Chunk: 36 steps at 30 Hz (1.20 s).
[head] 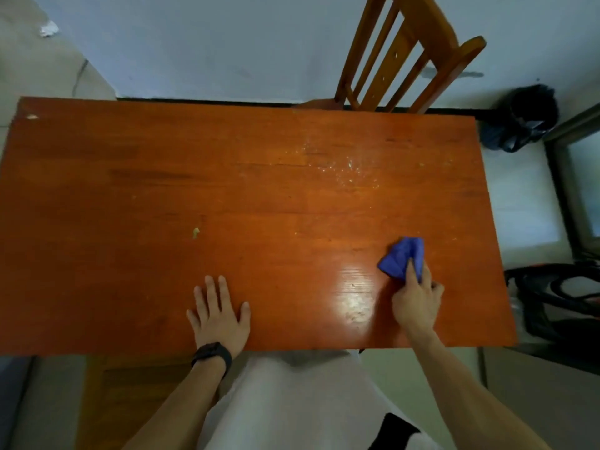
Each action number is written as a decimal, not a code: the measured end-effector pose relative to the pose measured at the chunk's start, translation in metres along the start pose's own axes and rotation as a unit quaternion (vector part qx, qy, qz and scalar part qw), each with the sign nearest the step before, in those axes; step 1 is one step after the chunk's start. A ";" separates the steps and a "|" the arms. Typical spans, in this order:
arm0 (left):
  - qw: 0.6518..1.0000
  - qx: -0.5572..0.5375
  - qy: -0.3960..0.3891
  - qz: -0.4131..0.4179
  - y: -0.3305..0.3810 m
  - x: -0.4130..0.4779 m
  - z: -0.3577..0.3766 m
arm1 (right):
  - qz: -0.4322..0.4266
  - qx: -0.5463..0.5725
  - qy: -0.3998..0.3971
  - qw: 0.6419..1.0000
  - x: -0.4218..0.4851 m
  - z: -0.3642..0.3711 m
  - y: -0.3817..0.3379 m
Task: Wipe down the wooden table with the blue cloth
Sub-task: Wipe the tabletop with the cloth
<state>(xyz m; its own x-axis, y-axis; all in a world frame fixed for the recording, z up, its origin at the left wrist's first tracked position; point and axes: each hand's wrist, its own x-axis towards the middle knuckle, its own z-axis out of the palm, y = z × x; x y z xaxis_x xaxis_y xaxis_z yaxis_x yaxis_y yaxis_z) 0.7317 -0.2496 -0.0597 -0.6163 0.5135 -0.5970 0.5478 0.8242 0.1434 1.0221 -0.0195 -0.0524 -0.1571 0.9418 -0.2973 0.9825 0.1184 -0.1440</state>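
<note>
The wooden table fills the middle of the head view, orange-brown and glossy. A crumpled blue cloth lies on its near right part. My right hand grips the near end of the cloth, thumb laid over it, and holds it against the tabletop. My left hand rests flat on the table near the front edge, fingers spread, with a black band on the wrist. Pale crumbs and specks are scattered on the far right part of the table. A small greenish scrap lies near the middle.
A wooden chair stands tilted behind the table's far edge. A black bag sits on the floor at the far right. Dark cables and gear lie on the floor to the right. A bright glare patch shines beside my right hand.
</note>
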 end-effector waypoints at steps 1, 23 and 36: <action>1.000 -0.001 0.002 -0.004 0.002 0.000 0.000 | 0.027 0.024 0.021 0.999 0.000 -0.005 -0.003; 0.986 0.084 -0.008 0.144 0.095 0.008 0.001 | 0.027 -0.009 -0.010 1.000 -0.007 -0.027 0.091; 0.993 0.085 -0.002 0.078 0.166 -0.026 0.038 | -0.351 -0.034 -0.014 0.935 -0.004 0.025 0.041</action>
<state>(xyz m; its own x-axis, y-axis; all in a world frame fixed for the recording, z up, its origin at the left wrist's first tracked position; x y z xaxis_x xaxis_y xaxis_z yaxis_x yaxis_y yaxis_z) 0.8598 -0.1352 -0.0503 -0.5146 0.6298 -0.5818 0.7237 0.6829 0.0992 1.0601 -0.0268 -0.0809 -0.7684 0.6150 -0.1769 0.6394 0.7261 -0.2529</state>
